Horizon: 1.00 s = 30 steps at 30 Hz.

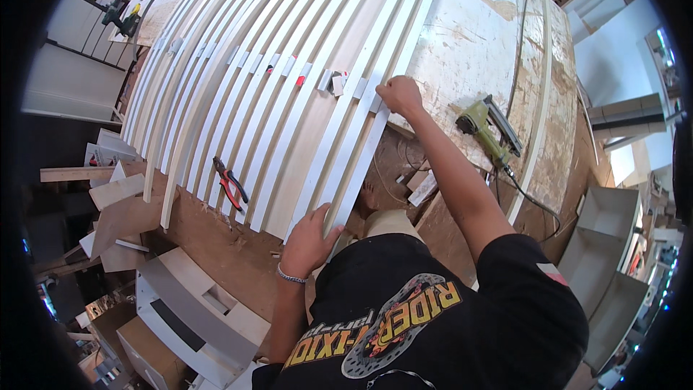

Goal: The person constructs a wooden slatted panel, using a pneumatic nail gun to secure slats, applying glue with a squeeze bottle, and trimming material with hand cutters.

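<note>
Long white slats with pale wooden edges (354, 137) lie side by side in front of me, short spacer blocks (336, 83) between several of them. My left hand (307, 242) is at the near ends of the rightmost slats, its thumb and fingers around a slat end. Farther up, my right hand (401, 95) is closed in a fist against the outer edge of the rightmost slat. Whatever lies inside that fist is hidden. Red-and-black pliers (229, 185) rest across the slat ends left of my left hand.
A green nail gun (487, 130) with a hose lies on the worn worktable (462, 36) at right, beside a long strip (538, 101). Boards and offcuts (119, 206) are stacked at left. A pale cabinet piece (195, 303) stands lower left, shelving (603, 253) at right.
</note>
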{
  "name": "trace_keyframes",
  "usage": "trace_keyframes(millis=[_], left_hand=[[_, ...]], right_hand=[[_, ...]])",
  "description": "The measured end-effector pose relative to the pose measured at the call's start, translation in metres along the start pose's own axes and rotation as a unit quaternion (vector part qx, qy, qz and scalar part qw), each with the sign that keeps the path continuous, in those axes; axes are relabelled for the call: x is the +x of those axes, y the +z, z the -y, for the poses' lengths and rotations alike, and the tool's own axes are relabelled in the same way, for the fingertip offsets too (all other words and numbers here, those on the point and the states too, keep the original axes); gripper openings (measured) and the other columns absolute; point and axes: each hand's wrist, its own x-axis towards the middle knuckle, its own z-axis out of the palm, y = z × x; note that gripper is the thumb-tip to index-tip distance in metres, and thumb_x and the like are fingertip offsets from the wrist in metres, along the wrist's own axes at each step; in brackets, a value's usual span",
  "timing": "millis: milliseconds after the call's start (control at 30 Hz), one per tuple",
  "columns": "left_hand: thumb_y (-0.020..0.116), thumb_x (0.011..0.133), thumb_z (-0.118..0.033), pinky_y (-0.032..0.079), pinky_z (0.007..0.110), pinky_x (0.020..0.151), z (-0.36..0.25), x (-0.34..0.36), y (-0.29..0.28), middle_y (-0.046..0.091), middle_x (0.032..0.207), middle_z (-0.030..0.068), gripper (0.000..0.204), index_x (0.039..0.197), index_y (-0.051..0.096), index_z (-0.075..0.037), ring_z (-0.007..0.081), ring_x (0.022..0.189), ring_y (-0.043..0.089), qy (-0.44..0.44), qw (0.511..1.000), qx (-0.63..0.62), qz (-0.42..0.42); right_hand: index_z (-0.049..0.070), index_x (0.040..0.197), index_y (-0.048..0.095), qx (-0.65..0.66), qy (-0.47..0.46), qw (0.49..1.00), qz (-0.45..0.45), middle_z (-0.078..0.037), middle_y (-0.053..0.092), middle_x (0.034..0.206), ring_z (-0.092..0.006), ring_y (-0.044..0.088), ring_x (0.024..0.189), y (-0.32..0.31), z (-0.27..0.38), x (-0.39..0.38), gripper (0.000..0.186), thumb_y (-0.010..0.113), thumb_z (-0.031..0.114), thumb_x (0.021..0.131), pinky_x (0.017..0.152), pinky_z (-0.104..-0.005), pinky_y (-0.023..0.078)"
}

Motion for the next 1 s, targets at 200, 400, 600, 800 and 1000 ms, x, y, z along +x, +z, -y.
trace_keyframes(millis=[200, 400, 600, 800, 1000], left_hand=[[0.066, 0.095, -0.036, 0.046, 0.044, 0.104, -0.006, 0.010, -0.009, 0.062, 0.129, 0.0279, 0.061, 0.140, 0.052, 0.003, 0.0395, 0.122, 0.059, 0.010, 1.000, -0.001, -0.005], [0.065, 0.096, -0.037, 0.047, 0.042, 0.104, -0.003, 0.030, -0.017, 0.061, 0.131, 0.0279, 0.061, 0.142, 0.050, 0.002, 0.0366, 0.123, 0.060, 0.018, 0.997, -0.050, 0.055], [0.067, 0.097, -0.034, 0.049, 0.042, 0.103, -0.002, 0.083, -0.021, 0.062, 0.131, 0.0232, 0.062, 0.146, 0.046, -0.003, 0.0316, 0.126, 0.059, 0.021, 0.970, -0.243, 0.025], [0.074, 0.090, -0.032, 0.049, 0.043, 0.105, -0.015, 0.142, -0.012, 0.057, 0.138, 0.0248, 0.080, 0.153, 0.035, -0.004, 0.0330, 0.126, 0.058, 0.045, 0.965, -0.254, -0.035], [0.076, 0.089, -0.030, 0.050, 0.042, 0.103, -0.024, 0.180, 0.010, 0.057, 0.137, 0.0253, 0.087, 0.156, 0.028, -0.003, 0.0349, 0.125, 0.059, 0.096, 0.967, -0.217, -0.092]], right_hand=[[-0.008, 0.093, 0.068, -0.015, 0.023, 0.999, -0.020, -0.027, 0.070, 0.079, -0.0362, 0.072, 0.090, 0.004, 0.001, -0.011, 0.052, 0.058, 0.043, 0.090, 0.088, -0.0472, 0.055], [-0.005, 0.094, 0.060, 0.154, 0.052, 0.985, 0.061, -0.021, 0.069, 0.073, -0.0318, 0.072, 0.066, 0.003, 0.003, -0.008, 0.027, 0.060, 0.022, 0.096, 0.067, -0.0428, 0.056], [-0.001, 0.092, 0.055, 0.160, -0.002, 0.985, -0.066, -0.012, 0.066, 0.065, -0.0188, 0.070, 0.055, 0.020, 0.018, -0.066, 0.009, 0.058, 0.007, 0.095, 0.050, -0.0325, 0.054], [0.001, 0.095, 0.057, 0.250, 0.068, 0.964, -0.056, -0.018, 0.066, 0.068, -0.0302, 0.070, 0.065, 0.000, 0.034, -0.099, 0.012, 0.060, 0.011, 0.091, 0.062, -0.0418, 0.053], [0.001, 0.105, 0.063, 0.181, 0.004, 0.981, -0.075, -0.016, 0.067, 0.071, -0.0294, 0.067, 0.066, -0.026, 0.044, -0.096, 0.022, 0.062, 0.013, 0.086, 0.066, -0.0408, 0.052]])
